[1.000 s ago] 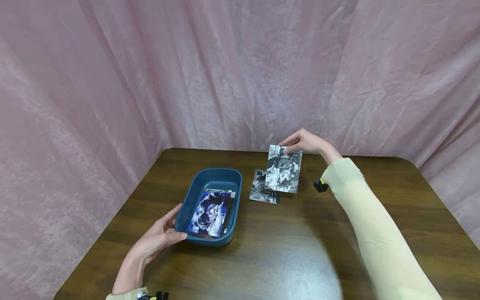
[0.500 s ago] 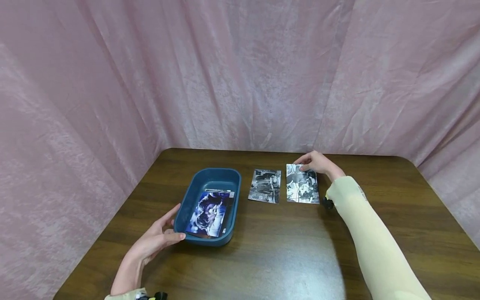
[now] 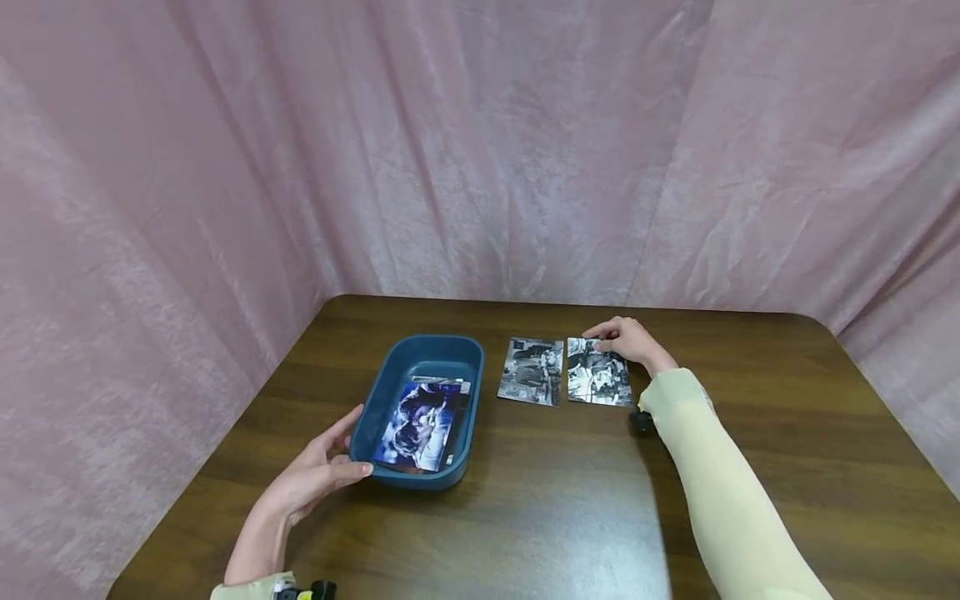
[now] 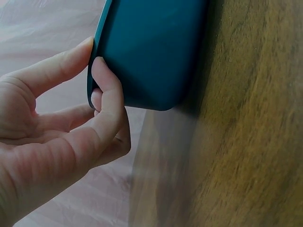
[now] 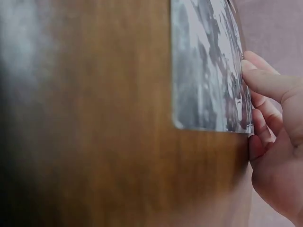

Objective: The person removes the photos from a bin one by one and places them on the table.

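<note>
Resting our right hand (image 3: 628, 342) with fingertips on the second black-and-white photo (image 3: 597, 377), flat on the bench (image 3: 540, 492) beside the first (image 3: 532, 371), our left hand (image 3: 318, 477) pinches the blue tray (image 3: 420, 350), where more photos (image 3: 417, 425) remain.

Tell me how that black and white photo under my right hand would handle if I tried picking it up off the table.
The photo lies flat against the table, so it probably needs an edge lifted or a slide first. It looks thin and likely light, apt to bend. Your right hand touches its far edge.
</note>
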